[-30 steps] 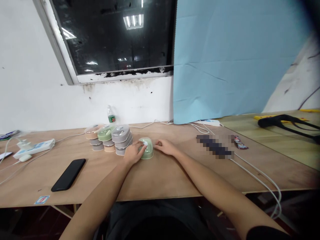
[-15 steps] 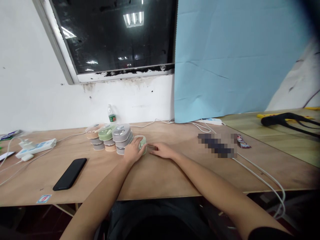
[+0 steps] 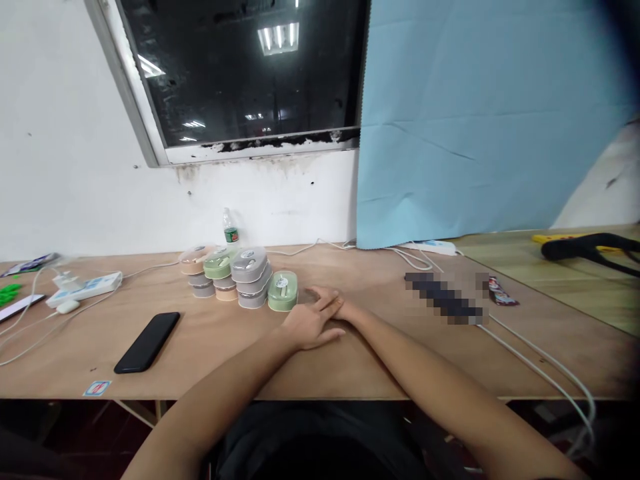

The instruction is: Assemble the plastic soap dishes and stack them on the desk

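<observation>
My left hand (image 3: 311,325) lies across my right hand (image 3: 326,298), its fingers stretched out over the back of it near the wrist, holding nothing. My right hand rests low over the table with loosely bent fingers, partly covered by the left, and nothing shows in it. Just left of both hands sits a single green lidded container (image 3: 283,291) with a clear top and a round sticker. Beside it stand a grey stack (image 3: 250,267), a stack with a green container (image 3: 218,265) on top, and one topped by a peach container (image 3: 193,261).
A black phone (image 3: 147,342) lies at front left, with a power strip (image 3: 85,289) and cables behind. A plastic bottle (image 3: 231,228) stands by the wall. To the right are a blurred dark object (image 3: 445,298), a snack wrapper (image 3: 503,292) and white cables (image 3: 543,363).
My left hand has let go of the single green container and moved right onto my right hand. The container stays beside the grey stack. The whole view has shifted slightly.
</observation>
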Motion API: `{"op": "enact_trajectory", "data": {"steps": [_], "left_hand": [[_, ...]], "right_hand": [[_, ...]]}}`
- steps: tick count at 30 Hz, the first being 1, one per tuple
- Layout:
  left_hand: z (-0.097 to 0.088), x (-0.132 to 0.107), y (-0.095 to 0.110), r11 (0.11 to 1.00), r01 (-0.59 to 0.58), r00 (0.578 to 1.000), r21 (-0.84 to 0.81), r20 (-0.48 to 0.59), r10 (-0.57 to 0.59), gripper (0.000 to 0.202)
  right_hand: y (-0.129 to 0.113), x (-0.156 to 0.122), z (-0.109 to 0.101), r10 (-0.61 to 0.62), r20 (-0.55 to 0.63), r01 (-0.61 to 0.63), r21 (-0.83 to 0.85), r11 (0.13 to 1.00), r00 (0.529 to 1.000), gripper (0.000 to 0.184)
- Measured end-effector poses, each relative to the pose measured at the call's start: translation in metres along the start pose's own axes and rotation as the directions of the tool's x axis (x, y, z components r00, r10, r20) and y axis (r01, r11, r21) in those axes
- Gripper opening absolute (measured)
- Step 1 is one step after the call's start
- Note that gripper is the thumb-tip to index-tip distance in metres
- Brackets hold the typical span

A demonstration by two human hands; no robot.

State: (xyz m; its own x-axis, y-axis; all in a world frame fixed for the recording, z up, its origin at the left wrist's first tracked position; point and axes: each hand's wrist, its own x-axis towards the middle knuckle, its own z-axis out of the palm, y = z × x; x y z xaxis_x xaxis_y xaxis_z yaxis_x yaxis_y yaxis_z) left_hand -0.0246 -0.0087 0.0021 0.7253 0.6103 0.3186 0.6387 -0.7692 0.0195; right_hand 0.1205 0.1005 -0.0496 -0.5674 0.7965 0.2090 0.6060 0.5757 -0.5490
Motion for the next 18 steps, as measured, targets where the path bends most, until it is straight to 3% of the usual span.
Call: {"op": "enact_trajectory", "data": {"steps": [4, 9, 13, 18], "left_hand": [[0.002, -0.002, -0.003, 0.998, 0.07, 0.998, 0.009, 0.001, -0.07, 0.076], [0.008, -0.007, -0.014, 0.985, 0.171, 0.985, 0.003, -0.012, -0.171, 0.078], [0.007, -0.008, -0.016, 0.991, 0.128, 0.991, -0.048, -0.023, -0.129, 0.074], [0.002, -0.006, -0.011, 0.997, -0.009, 1.0, -0.072, 0.005, 0.009, 0.074]], "right_hand": [[0.001, -0.011, -0.008, -0.017, -0.003, 0.017, 0.008, 1.0, 1.0, 0.052], [-0.007, -0.014, -0.021, -0.02, 0.023, 0.019, 0.012, 1.0, 1.0, 0.042], [-0.009, -0.014, -0.02, -0.014, 0.002, 0.014, 0.028, 1.0, 1.0, 0.041], [-0.005, -0.011, -0.007, 0.007, -0.058, -0.006, 0.01, 1.0, 0.998, 0.042]]}}
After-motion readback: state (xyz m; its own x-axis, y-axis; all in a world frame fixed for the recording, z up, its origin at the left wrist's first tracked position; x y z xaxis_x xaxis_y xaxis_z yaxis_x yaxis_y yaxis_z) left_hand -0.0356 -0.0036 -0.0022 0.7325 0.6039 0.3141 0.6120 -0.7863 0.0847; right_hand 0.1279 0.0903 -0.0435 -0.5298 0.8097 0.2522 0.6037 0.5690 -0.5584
